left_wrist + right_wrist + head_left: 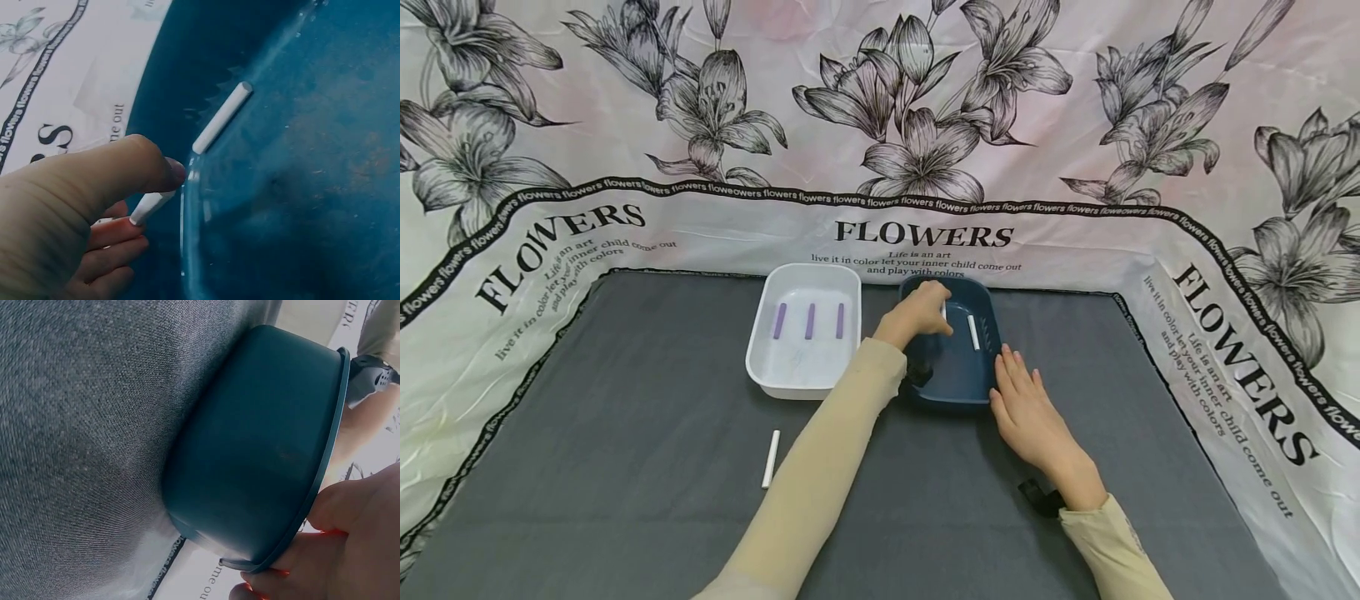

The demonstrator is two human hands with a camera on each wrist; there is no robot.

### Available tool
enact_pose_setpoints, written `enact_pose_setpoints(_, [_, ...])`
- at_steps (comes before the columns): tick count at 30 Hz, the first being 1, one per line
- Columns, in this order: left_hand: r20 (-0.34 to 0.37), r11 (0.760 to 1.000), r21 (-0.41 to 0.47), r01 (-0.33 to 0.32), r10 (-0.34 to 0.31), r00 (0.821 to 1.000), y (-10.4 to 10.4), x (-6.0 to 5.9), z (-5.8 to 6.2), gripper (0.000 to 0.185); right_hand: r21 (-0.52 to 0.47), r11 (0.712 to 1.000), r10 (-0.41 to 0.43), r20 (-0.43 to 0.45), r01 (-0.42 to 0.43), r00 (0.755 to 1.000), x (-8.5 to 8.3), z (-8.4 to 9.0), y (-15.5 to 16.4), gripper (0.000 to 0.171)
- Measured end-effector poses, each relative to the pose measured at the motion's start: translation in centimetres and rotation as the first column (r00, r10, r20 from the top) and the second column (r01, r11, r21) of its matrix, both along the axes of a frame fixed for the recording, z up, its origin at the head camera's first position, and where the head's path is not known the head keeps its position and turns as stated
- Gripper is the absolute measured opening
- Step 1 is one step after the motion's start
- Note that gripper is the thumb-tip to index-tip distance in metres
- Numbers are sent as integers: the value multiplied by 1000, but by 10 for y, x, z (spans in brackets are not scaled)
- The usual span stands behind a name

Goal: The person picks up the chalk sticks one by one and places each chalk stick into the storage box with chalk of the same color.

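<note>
In the head view my left hand (916, 317) reaches over the dark blue tub (953, 385). Between its thumb and fingers it pinches a white chalk stick (150, 206), best seen in the left wrist view. Another white chalk stick (973, 332) lies on the tub floor close to the side wall. My right hand (1032, 419) rests with straight fingers against the tub's right side. The right wrist view shows the tub's outer wall (250, 444), with fingers and thumb (340, 503) right at the rim.
Left of the blue tub stands a white tub (805, 387) with three purple chalk sticks (810, 322) laid side by side. A loose white chalk stick (771, 459) lies on the grey cloth (647, 433) beside the left forearm. Flower-printed fabric borders the cloth.
</note>
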State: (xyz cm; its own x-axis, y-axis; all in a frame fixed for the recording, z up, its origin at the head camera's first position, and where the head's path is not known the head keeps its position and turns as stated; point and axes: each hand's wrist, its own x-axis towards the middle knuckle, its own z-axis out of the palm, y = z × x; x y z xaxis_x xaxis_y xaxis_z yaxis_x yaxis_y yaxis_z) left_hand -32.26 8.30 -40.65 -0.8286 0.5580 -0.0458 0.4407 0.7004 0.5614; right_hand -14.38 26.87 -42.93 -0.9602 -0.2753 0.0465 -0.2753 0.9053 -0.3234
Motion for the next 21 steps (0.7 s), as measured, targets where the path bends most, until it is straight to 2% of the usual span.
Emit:
enact_pose_setpoints(6, [35, 1000, -27, -7, 8, 999, 3, 4, -9, 67, 0, 1000, -5, -4, 5, 1000, 0, -1, 0, 58])
enact_pose_setpoints(10, [47, 997, -78, 3, 1, 999, 4, 7, -13, 69, 0, 1000, -4, -6, 4, 1000, 0, -1, 1, 58])
enact_pose_setpoints(16, [7, 990, -142, -1, 2, 1000, 5, 8, -15, 71, 6, 1000, 2, -11, -2, 1000, -2, -1, 1, 58])
enact_pose_setpoints(21, [-6, 988, -156, 10, -11, 1000, 6, 8, -18, 55, -2, 1000, 2, -4, -2, 1000, -3, -1, 1, 58])
